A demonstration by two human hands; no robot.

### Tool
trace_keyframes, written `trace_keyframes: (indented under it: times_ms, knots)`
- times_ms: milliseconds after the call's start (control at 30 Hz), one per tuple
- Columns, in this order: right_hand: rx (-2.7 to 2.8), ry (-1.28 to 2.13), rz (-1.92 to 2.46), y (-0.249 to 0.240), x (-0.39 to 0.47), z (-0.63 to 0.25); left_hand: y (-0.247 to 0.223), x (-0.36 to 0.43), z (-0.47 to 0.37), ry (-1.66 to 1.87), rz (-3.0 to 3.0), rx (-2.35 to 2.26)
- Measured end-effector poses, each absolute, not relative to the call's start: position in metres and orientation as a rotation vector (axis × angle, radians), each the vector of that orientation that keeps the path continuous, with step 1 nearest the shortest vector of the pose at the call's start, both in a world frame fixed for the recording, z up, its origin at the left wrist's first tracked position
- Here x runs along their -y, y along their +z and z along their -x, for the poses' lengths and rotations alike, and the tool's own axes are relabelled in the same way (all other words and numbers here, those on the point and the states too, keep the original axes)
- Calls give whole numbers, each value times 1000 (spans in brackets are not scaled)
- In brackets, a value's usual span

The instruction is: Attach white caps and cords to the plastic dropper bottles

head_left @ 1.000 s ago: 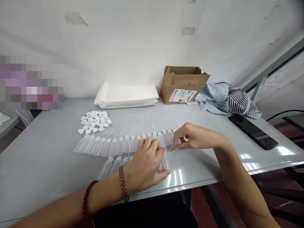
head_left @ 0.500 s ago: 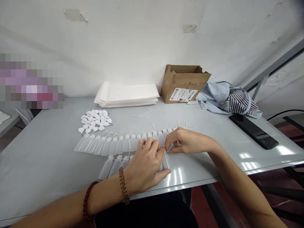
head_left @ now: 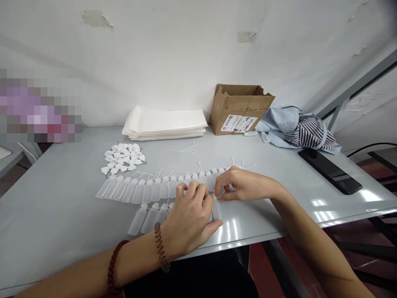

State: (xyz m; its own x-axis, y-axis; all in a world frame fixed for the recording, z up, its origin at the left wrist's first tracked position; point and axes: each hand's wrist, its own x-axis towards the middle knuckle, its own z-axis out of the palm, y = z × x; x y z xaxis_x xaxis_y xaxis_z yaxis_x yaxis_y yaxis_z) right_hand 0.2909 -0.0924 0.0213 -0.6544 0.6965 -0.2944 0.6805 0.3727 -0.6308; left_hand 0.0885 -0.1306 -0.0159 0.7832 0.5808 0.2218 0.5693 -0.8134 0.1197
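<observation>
My left hand (head_left: pixel 192 215) is closed on a small translucent squeeze bottle (head_left: pixel 216 210) near the table's front edge; its fingers hide part of the bottle. At the bottle's neck, my right hand (head_left: pixel 240 184) pinches what looks like a thin white string (head_left: pixel 222 192), mostly covered by the fingers. Behind both hands runs a curved row of similar bottles (head_left: pixel 149 192), lying side by side, several with white strings sticking out from their necks. A shorter front row of bottles (head_left: pixel 137 219) is partly hidden under my left hand and forearm.
A heap of small white caps (head_left: pixel 124 157) lies at the left. Along the wall are a stack of white envelopes (head_left: pixel 167 123), a cardboard box (head_left: pixel 245 109) and bundled cloth (head_left: pixel 282 120). A white string loop (head_left: pixel 187 149) and a black phone (head_left: pixel 330 171) also lie on the table (head_left: pixel 71 223).
Both hands stay at the same bottle, with only slight finger movement at its neck. The whole view has shifted very slightly.
</observation>
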Motion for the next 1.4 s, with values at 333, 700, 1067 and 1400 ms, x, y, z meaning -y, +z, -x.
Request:
trace_keyframes:
  times_ms: [333, 700, 1067, 1400]
  knots:
    - [2564, 1168, 1278, 21, 94, -292, -14, 132, -90, 378, -2949, -976]
    - [2528, 1152, 1252, 23, 93, -290, -15, 134, -90, 371, -2955, -931]
    - [2100, 1058, 1491, 33, 84, -315, -7, 129, -83, 554, -2704, -914]
    - [1686, -34, 1875, -8, 38, -384, -3, 35, -32, 490, -2569, -1358]
